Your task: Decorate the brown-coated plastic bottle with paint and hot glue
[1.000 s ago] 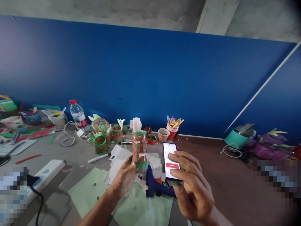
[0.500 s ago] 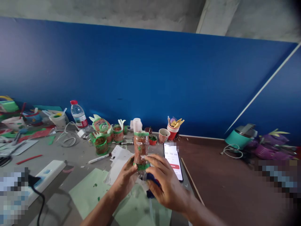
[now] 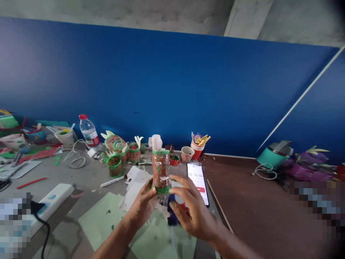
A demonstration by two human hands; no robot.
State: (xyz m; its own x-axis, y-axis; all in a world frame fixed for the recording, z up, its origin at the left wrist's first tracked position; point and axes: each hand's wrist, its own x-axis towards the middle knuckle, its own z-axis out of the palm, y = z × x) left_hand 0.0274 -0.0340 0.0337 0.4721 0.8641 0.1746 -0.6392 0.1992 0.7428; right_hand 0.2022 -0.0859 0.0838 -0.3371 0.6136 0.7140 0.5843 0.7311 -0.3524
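Note:
My left hand is wrapped round the lower part of a painted plastic bottle, holding it upright. The bottle is brown with green bands at its top and bottom, and its clear lower end is unpainted. A small white scrap lies against the bottle's right side. The index fingertip of my right hand is at that scrap, the other fingers apart and curved. Behind and below the right fingers is a dark blue object, partly hidden. Light green paper lies beneath the hands.
A phone showing a timer lies right of the hands. Behind stand a paper cup, a red cup of wooden cutlery and several painted pots. A marker, torn white paper, a water bottle and a power strip are left.
The fingers of my right hand have spread and drawn slightly back from the bottle, showing more of the white scrap. My left hand keeps its hold.

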